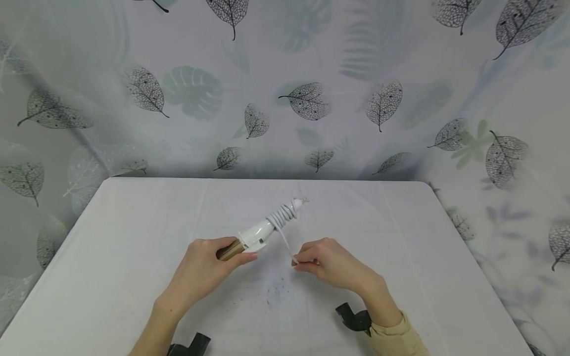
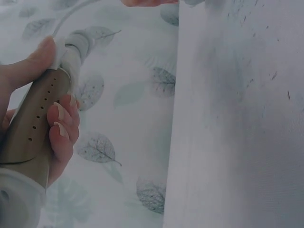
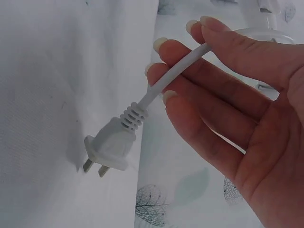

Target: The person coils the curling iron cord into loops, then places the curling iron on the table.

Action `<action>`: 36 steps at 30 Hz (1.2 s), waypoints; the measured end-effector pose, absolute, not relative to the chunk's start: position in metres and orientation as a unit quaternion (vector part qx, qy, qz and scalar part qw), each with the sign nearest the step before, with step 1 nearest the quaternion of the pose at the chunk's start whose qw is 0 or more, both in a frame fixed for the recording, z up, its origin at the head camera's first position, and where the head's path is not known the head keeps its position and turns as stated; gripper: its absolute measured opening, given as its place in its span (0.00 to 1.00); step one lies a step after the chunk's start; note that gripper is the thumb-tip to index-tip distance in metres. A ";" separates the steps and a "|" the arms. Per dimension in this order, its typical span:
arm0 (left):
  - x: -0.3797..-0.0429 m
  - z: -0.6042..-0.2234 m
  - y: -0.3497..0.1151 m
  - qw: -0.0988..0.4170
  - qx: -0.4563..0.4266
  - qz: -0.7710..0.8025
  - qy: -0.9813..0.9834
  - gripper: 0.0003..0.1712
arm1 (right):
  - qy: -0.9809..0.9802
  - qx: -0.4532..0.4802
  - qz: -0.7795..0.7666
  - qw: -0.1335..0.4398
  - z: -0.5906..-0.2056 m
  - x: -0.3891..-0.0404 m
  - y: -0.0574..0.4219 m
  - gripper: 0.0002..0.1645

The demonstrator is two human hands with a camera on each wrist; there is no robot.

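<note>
A white-and-gold hair styling iron point(image 1: 258, 233) is held at a slant above the table, its far end pointing up and to the right. My left hand point(image 1: 200, 269) grips its gold section point(image 2: 35, 111), which has a row of small holes. White power cord point(image 1: 280, 216) is wound in several coils around the far end. From the coils a loose length runs down to my right hand point(image 1: 331, 262), which pinches it between thumb and fingers. Beyond those fingers, in the right wrist view, hangs a white two-pin plug point(image 3: 111, 142).
A white-covered table point(image 1: 133, 237) lies under both hands, with small dark specks point(image 1: 275, 292) near its middle. Behind and beside it hangs a leaf-patterned curtain point(image 1: 276, 59). Black wrist-worn pieces point(image 1: 354, 317) show at both forearms.
</note>
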State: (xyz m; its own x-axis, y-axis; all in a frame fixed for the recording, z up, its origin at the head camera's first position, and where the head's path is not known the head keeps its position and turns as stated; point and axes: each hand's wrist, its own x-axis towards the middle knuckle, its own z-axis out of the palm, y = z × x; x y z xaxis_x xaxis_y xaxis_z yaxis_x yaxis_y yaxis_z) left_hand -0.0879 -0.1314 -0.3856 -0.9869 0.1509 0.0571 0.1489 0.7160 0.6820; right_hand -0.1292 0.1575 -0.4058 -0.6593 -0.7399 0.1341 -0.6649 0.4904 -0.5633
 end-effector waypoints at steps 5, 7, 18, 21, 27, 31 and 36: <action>-0.086 -0.384 -0.130 0.016 0.093 0.394 0.914 0.25 | 0.867 -0.395 -0.296 0.062 -0.407 -0.129 0.158 0.05; -0.085 -0.384 -0.129 0.022 0.106 0.405 0.908 0.24 | 0.868 -0.394 -0.295 0.062 -0.407 -0.129 0.158 0.05; -0.079 -0.381 -0.129 0.052 0.172 0.435 0.882 0.28 | 0.882 -0.383 -0.273 0.016 -0.408 -0.128 0.156 0.05; -0.078 -0.379 -0.129 0.079 0.189 0.440 0.874 0.22 | 0.895 -0.360 -0.262 -0.007 -0.410 -0.125 0.157 0.07; -0.076 -0.379 -0.127 0.111 0.236 0.455 0.852 0.16 | 0.893 -0.347 -0.286 0.016 -0.406 -0.123 0.157 0.09; -0.076 -0.380 -0.127 0.122 0.267 0.464 0.835 0.18 | 0.874 -0.390 -0.290 -0.004 -0.404 -0.127 0.158 0.08; -0.076 -0.381 -0.128 0.124 0.295 0.459 0.829 0.19 | 0.864 -0.415 -0.282 -0.034 -0.405 -0.132 0.161 0.06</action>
State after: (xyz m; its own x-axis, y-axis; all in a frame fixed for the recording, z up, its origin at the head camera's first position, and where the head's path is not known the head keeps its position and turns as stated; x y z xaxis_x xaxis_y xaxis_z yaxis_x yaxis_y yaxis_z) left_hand -0.0757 -0.1281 -0.3814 -0.7950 0.6031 0.0652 0.3747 0.4037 0.8346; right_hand -0.1319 0.1606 -0.4049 -0.6538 -0.6980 0.2922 -0.7359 0.4967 -0.4601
